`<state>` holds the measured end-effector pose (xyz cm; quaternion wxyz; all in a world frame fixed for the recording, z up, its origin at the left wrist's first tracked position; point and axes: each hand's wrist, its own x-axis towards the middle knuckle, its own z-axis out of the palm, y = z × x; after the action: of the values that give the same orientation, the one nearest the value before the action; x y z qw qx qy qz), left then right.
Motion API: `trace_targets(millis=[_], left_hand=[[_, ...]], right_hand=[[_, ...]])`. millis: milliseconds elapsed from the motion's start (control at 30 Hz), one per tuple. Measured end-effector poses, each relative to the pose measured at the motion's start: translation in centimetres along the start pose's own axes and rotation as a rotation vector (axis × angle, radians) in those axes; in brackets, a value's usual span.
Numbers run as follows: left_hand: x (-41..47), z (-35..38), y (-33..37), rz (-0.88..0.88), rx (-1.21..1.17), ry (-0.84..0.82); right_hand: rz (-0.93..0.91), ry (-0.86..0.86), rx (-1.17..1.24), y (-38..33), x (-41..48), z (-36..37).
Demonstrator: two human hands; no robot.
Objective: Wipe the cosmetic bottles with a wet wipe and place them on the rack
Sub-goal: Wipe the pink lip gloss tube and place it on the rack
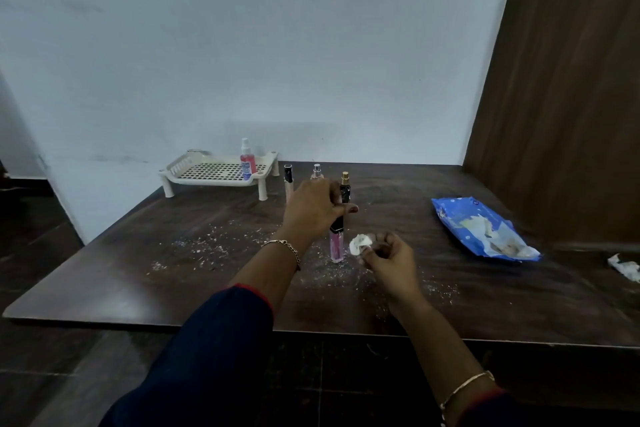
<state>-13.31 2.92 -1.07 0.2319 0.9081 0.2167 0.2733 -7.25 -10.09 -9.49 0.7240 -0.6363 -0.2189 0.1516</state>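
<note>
My left hand (pixel 313 206) grips the black cap of a pink lip-gloss tube (pixel 336 246) that stands upright on the dark table (pixel 138 270). My right hand (pixel 388 262) pinches a crumpled white wet wipe (pixel 360 243) just right of the tube. Behind my left hand stand a beige tube with a black cap (pixel 288 180), a clear spray bottle (pixel 317 173) and a black bottle with a gold top (pixel 345 185). A pink spray bottle (pixel 247 159) stands on the white perforated rack (pixel 207 172) at the back left.
A blue wet-wipe pack (pixel 481 227) lies open at the right. A used wipe (pixel 625 267) lies at the far right edge. White crumbs are scattered over the table's middle. A wooden panel (pixel 561 97) rises at the right, a wall behind.
</note>
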Motion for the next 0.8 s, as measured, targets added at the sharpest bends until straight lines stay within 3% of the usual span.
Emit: trace_targets(millis=[167,267,433,800], left_hand=[[0.0,-0.5,-0.8,0.02,-0.043,-0.091],[-0.3,-0.5,-1.6,0.0,-0.092,-0.06],[-0.9,0.3,-1.5,0.012,-0.21,-0.047],[0.2,0.0,-1.1,-0.013,-0.18,-0.119]], right_hand=[[-0.054,0.084,-0.025,-0.2,0.5,0.0],[-0.043,0.128,0.017,-0.4,0.9,0.3],[-0.082,0.095,-0.047,-0.7,1.9,1.2],[-0.156,0.083,-0.135,0.1,2.2,2.6]])
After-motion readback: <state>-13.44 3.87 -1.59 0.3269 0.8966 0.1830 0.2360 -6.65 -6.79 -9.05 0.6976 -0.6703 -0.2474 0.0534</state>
